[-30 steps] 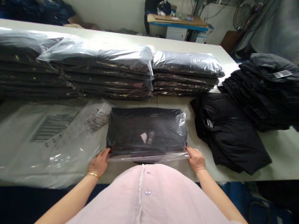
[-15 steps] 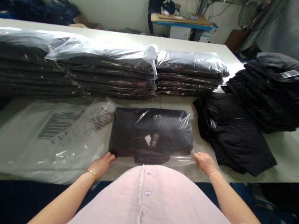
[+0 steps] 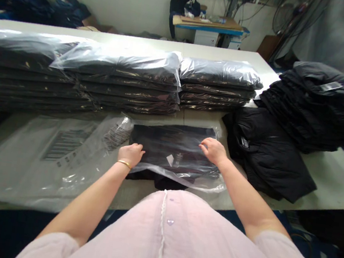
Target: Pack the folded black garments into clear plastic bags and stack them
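Observation:
A folded black garment lies before me on the table, mostly inside a clear plastic bag and with a small white tag showing through. The bag's near rim is gathered back, and a dark strip of the garment sticks out past it. My left hand, with a gold bracelet at the wrist, is closed on the bag by the garment's left side. Higher up on the right side, my right hand pinches the bag film. Exactly how much film each hand holds is hidden.
Flat printed plastic bags lie to the left. Stacks of bagged garments line the back of the work table. Loose black garments and a taller pile lie to the right.
Both hands have moved from the bag's near edge up along its sides, away from my body. The near rim has drawn back, uncovering the garment's near edge.

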A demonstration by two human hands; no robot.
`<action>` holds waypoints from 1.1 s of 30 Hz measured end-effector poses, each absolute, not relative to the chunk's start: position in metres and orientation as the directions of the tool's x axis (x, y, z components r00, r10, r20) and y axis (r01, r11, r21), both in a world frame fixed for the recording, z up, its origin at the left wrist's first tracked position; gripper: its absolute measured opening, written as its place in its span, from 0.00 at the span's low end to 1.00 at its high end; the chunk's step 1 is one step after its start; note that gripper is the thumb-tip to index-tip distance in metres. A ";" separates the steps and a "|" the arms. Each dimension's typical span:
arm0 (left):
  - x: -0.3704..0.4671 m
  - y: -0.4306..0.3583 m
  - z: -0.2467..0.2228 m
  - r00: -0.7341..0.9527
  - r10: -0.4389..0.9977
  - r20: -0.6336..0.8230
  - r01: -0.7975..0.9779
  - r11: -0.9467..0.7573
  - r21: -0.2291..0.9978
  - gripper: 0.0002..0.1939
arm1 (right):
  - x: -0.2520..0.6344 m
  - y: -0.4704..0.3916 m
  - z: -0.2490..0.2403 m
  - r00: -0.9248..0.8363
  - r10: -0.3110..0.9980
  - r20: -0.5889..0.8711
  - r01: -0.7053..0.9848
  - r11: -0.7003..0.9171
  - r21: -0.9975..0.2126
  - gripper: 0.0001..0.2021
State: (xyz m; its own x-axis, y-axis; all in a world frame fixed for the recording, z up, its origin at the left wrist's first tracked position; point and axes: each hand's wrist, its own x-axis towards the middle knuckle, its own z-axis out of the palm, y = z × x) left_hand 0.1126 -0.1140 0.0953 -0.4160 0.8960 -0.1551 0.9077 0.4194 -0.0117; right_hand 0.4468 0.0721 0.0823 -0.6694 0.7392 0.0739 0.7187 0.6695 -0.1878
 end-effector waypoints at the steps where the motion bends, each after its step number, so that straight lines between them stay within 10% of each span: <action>1: 0.119 -0.104 0.093 -0.413 0.901 -0.134 0.910 0.414 -0.020 0.18 | 0.433 0.073 0.077 -0.685 0.725 0.070 0.708 0.686 -0.168 0.21; 8: 0.122 -0.098 0.038 -0.221 0.975 0.025 0.975 0.220 0.027 0.38 | 0.421 0.065 0.024 -0.551 0.834 -0.041 0.835 0.550 -0.029 0.38; 33: 0.093 -0.099 -0.009 -0.240 0.971 -0.020 0.905 0.231 0.358 0.38 | 0.421 0.076 -0.014 -0.538 0.827 -0.163 0.842 0.538 -0.046 0.38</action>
